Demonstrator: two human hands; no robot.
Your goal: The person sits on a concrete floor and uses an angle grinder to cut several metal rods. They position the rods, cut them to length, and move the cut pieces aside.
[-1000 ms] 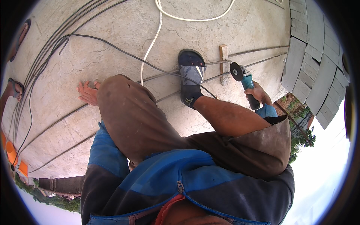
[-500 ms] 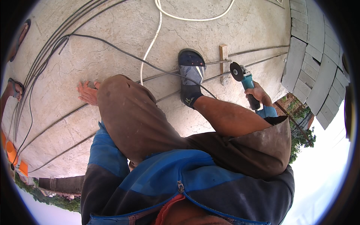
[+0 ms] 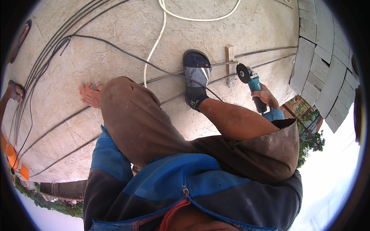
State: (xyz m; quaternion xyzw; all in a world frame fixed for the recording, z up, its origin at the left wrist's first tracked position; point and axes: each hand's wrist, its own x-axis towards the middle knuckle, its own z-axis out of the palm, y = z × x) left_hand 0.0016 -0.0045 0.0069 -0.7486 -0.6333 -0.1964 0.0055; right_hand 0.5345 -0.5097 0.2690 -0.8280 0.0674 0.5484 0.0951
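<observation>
Fingers of the right hand (image 3: 265,95) are curled around the body of a grinder (image 3: 254,83), while the left hand (image 3: 90,95) lies on the floor (image 3: 127,61) with its fingers slightly parted, partly hidden behind the left knee (image 3: 121,90). Whether the right fingertips press any switch, I cannot tell. The grinder is on the right, its teal housing pointing away from the body and its dark disc (image 3: 243,73) at the far end, just right of a wood block (image 3: 230,54); whether disc and metal touch is unclear. Two rods, the far rod (image 3: 269,51) and the near rod (image 3: 274,62), run from left to right, passing over the block, and a bright metal end shows between block and disc. Left of the block, the right shoe (image 3: 196,59), dark with a grey patterned strap, is planted across both rods. One black cable (image 3: 115,49) comes from the far left and crosses over that foot at the ankle. Between the left hand and the shoe, a white hose (image 3: 156,46) runs toward the far side and bends right. On the left are several dark lines (image 3: 50,46), another person's sandalled foot (image 3: 17,93) and, nearer, an orange object (image 3: 12,156). Grey panels (image 3: 323,61) stand at the far right, with a tree (image 3: 314,144) nearer.
</observation>
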